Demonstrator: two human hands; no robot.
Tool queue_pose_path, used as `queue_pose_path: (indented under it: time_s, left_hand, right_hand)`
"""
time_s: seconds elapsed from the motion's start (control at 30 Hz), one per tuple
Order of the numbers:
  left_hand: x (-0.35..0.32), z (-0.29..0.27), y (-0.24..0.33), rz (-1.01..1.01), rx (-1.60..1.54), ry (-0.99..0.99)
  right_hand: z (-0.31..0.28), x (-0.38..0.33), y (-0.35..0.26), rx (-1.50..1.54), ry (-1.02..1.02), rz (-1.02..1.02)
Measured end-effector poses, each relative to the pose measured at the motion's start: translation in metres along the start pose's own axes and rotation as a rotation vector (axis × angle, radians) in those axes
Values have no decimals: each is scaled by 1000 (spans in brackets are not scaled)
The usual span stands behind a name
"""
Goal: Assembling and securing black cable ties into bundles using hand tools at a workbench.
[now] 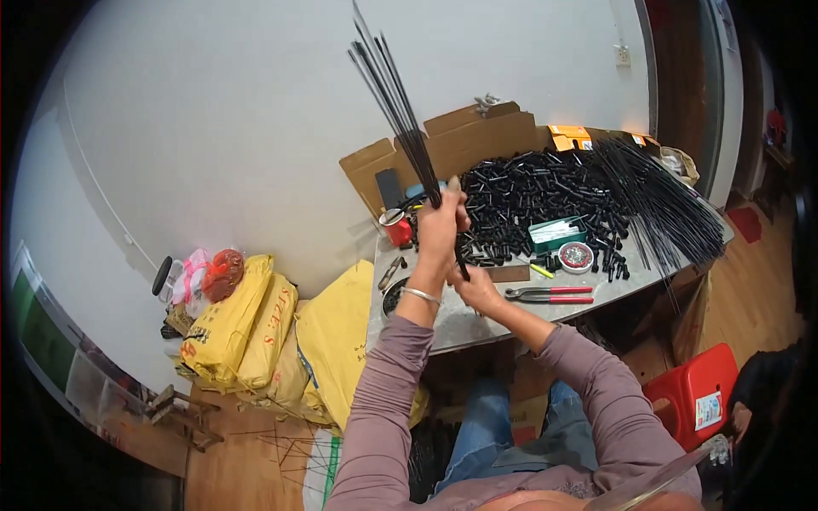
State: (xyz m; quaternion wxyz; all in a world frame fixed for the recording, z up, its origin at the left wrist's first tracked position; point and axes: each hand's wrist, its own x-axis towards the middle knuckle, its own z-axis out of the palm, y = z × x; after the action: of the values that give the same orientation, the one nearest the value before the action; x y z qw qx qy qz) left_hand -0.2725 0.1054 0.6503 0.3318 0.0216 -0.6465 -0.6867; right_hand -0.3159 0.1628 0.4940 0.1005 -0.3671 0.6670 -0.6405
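A bundle of thin black rods [400, 119] rises at a slant above the table, its upper ends fanned out against the wall. My left hand [443, 223] is closed round the bundle near its lower part; a light bangle sits on that wrist. Just below, my right hand [477, 290] is closed on the bottom end of the same rods, close to the table's front edge. Behind my hands spreads a heap of short black cylindrical parts [537, 192]. Pliers with red handles [554, 295] lie to the right of my right hand.
More long black rods [665, 204] lie piled at the table's right. A red can [395, 228], green tray [558, 232] and round tub [576, 256] stand around the heap. Cardboard [477, 136] lines the back. Yellow sacks [230, 328] lean left; a red stool [694, 392] stands right.
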Motion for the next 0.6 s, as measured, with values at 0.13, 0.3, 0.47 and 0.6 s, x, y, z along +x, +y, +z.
queue_pose_path:
  time_s: [0.13,0.3,0.47,0.6]
  left_hand:
    - [10,-26,-28,-53,-248,84]
    - [28,-45,-8,-102,-335,-137]
    - [20,-33,-4,-287,-405,-286]
    - [14,-30,-10,-335,-101,-313]
  right_hand:
    - [-7,-26,-9,12,-174,179]
    - [-30,-59,-61,388,-394,284]
    - [-59,-89,-80,490,-345,390]
    - [-75,-103,-81,555,-218,356]
